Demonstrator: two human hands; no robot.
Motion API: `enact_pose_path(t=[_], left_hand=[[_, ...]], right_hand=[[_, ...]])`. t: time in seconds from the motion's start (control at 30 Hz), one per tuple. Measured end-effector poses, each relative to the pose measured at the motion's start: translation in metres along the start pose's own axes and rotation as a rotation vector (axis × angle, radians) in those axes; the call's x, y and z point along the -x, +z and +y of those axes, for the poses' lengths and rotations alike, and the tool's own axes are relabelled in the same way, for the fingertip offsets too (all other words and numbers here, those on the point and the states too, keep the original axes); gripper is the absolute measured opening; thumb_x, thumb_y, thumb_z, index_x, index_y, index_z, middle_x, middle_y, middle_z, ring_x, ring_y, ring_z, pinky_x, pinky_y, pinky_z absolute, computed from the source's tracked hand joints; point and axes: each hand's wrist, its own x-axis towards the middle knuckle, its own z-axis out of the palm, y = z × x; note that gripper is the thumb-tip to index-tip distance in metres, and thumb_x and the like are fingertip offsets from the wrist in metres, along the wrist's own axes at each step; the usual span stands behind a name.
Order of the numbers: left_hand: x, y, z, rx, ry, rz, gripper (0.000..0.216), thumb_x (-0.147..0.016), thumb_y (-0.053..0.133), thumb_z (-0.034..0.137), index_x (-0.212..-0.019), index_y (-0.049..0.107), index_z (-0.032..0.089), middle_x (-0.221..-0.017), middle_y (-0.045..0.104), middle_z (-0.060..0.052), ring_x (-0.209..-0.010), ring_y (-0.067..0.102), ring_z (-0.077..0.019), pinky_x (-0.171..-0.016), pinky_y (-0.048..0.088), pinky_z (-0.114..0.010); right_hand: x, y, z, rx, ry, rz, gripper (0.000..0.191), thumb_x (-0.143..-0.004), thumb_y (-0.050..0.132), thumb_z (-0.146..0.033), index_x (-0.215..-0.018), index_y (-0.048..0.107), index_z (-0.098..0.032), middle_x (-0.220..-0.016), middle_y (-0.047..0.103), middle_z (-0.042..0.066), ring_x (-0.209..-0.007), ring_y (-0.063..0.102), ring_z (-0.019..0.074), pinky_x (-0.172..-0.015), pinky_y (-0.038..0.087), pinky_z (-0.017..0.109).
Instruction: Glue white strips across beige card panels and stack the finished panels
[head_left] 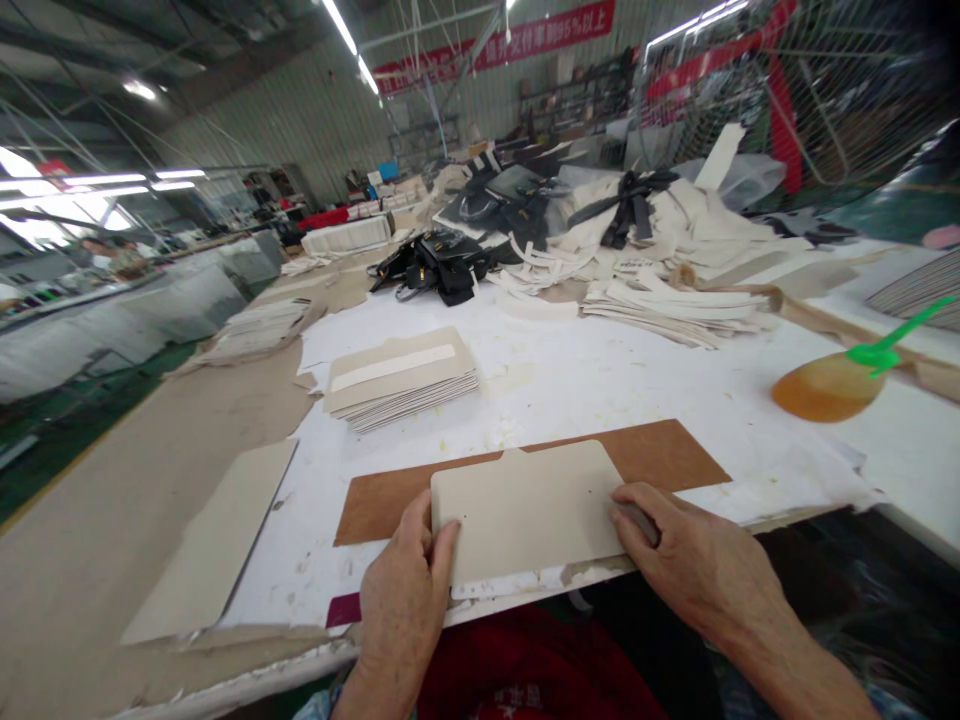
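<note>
Head view: the beige panel overlaps the brown strip at the table's near edge; your left hand pinches its left end, while your right hand grasps a small grey piece at its right edge. Beyond sits a panel stack.

Two hands in play, one left, one right, and it's one cream panel between them! One brown panel beneath. One stack up the table (layers too tight to count), one pale strip on top. One amber bottle, one green nozzle, one purple piece!
</note>
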Motion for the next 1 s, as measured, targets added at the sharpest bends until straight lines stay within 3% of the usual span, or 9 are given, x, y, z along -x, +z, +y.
enact_pose_path(t=[0.23, 0.43, 0.63, 0.87, 0.93, 1.0], left_hand=[[0.001, -0.003, 0.007, -0.016, 0.017, 0.050, 0.039, -0.103, 0.057, 0.029, -0.142, 0.063, 0.022, -0.083, 0.073, -0.002, -0.088, 0.076, -0.0232, -0.080, 0.052, -0.030], [0.000, -0.001, 0.004, -0.009, 0.013, 0.038, 0.039, -0.105, 0.054, 0.031, -0.142, 0.062, 0.021, -0.088, 0.075, -0.004, -0.093, 0.077, -0.0254, -0.083, 0.052, -0.032], [-0.004, 0.000, 0.003, 0.007, -0.003, 0.050, 0.038, -0.106, 0.054, 0.033, -0.142, 0.060, 0.023, -0.086, 0.075, -0.002, -0.088, 0.078, -0.0246, -0.076, 0.051, -0.031], [-0.007, 0.003, 0.000, 0.016, -0.004, 0.088, 0.040, -0.103, 0.056, 0.031, -0.142, 0.060, 0.019, -0.089, 0.074, -0.003, -0.090, 0.077, -0.0260, -0.078, 0.054, -0.034], [-0.006, 0.006, -0.004, 0.029, 0.047, 0.138, 0.042, -0.102, 0.058, 0.032, -0.141, 0.059, 0.017, -0.098, 0.074, -0.006, -0.092, 0.075, -0.0261, -0.079, 0.056, -0.036], [-0.001, 0.010, -0.007, 0.047, 0.201, 0.284, 0.038, -0.102, 0.058, 0.035, -0.136, 0.062, 0.017, -0.105, 0.072, -0.010, -0.095, 0.074, -0.0266, -0.082, 0.059, -0.039]], right_hand=[[-0.002, 0.009, 0.008, -0.023, -0.015, -0.008, 0.026, -0.105, 0.049, -0.041, -0.107, 0.074, -0.033, -0.100, 0.084, -0.002, -0.079, 0.081, 0.0280, -0.060, 0.053, 0.036], [0.000, 0.013, 0.004, -0.021, -0.023, 0.084, 0.030, -0.107, 0.046, -0.039, -0.108, 0.075, -0.030, -0.104, 0.084, 0.000, -0.083, 0.081, 0.0279, -0.063, 0.055, 0.038], [-0.002, 0.020, 0.004, -0.045, -0.027, 0.141, 0.032, -0.106, 0.047, -0.038, -0.109, 0.077, -0.028, -0.111, 0.084, 0.003, -0.087, 0.082, 0.0290, -0.068, 0.058, 0.039], [-0.003, 0.017, -0.001, -0.007, -0.031, 0.128, 0.033, -0.107, 0.045, -0.039, -0.110, 0.077, -0.031, -0.111, 0.084, 0.000, -0.080, 0.081, 0.0277, -0.060, 0.056, 0.039], [-0.001, 0.015, -0.002, 0.029, -0.036, 0.128, 0.035, -0.107, 0.043, -0.040, -0.111, 0.077, -0.032, -0.113, 0.083, 0.000, -0.075, 0.080, 0.0266, -0.055, 0.054, 0.038], [0.002, 0.015, 0.002, 0.041, -0.023, 0.154, 0.038, -0.107, 0.041, -0.044, -0.116, 0.077, -0.032, -0.120, 0.081, 0.003, -0.074, 0.079, 0.0261, -0.051, 0.051, 0.037]])
